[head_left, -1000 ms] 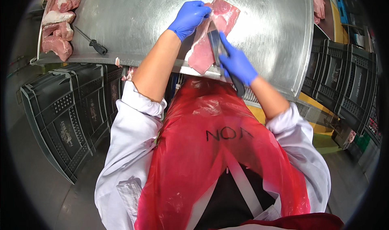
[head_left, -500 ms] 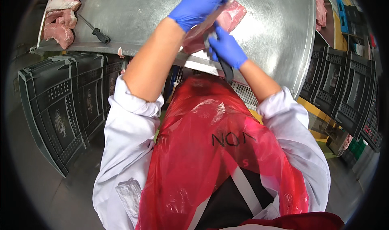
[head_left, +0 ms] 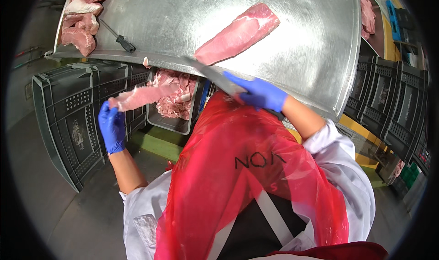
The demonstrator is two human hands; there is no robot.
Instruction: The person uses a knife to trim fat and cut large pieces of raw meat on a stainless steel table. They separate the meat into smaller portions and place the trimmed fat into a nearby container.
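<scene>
My left hand (head_left: 112,125), in a blue glove, pinches one end of a long thin strip of pale meat trimming (head_left: 142,98). The strip stretches over a grey bin (head_left: 170,125) heaped with meat scraps (head_left: 178,93). In my right hand (head_left: 260,94), also gloved, is a knife (head_left: 215,76), its blade pointing left along the table's near edge. Beyond the blade, a trimmed pink piece of pork loin (head_left: 238,35) lies by itself on the steel table (head_left: 311,49). Both forearms are bare below rolled white sleeves.
Several raw meat pieces (head_left: 82,24) are piled at the table's left edge, beside a dark-handled sharpening steel (head_left: 122,42). Black crates (head_left: 68,118) stand at the left, and more crates (head_left: 388,95) at the right. Another tray of meat (head_left: 367,15) sits at the far right.
My left hand has left the loin on the table and swung down-left with the strip. My right hand has moved slightly down and right with the knife, and the bin has come into view.
</scene>
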